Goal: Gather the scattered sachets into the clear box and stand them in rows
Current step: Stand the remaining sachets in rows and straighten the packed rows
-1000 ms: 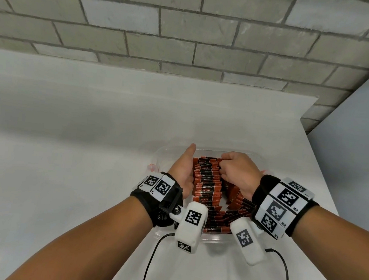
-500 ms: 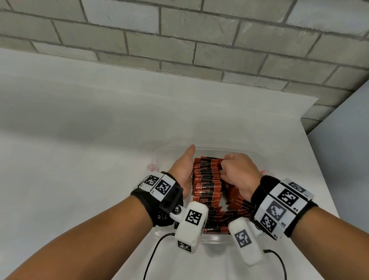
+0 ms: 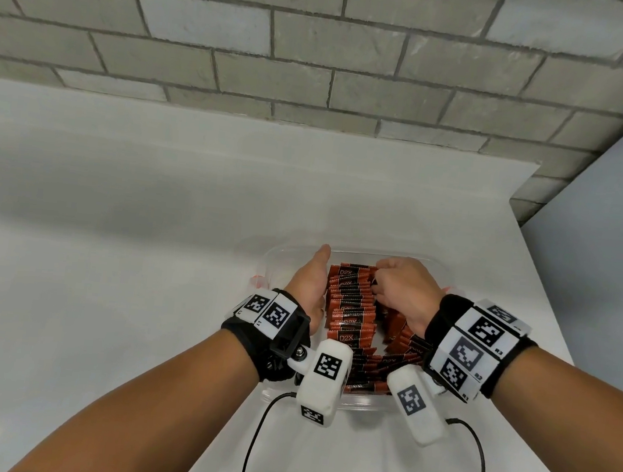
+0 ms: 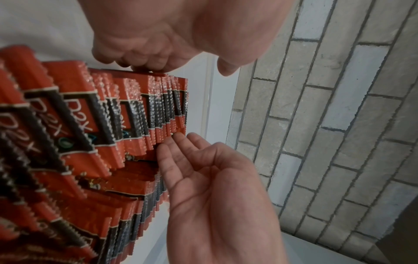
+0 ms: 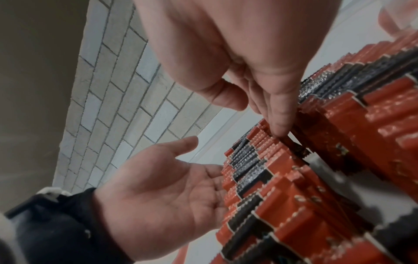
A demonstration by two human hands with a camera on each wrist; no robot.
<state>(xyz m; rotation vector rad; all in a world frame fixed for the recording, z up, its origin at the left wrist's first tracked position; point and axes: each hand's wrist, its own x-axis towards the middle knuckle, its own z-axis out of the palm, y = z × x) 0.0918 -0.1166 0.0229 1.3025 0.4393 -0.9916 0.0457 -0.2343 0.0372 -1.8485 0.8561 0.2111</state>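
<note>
Premises are presenting as a bare utility or test room: an unpainted grey block wall is backing a plain white counter, and a pale partition is closing the right side.

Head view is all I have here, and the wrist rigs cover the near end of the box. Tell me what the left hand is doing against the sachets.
Observer: The left hand is flat, palm toward the row of sachets, fingertips just touching their side edges.
Operator: Report the right hand.
Observer: The right hand has a fingertip pushed down between sachets at the row's far end.
Operator: Check the row's posture.
Observer: The left-wrist view shows them on edge, packed face to face, tops stepped unevenly.
</note>
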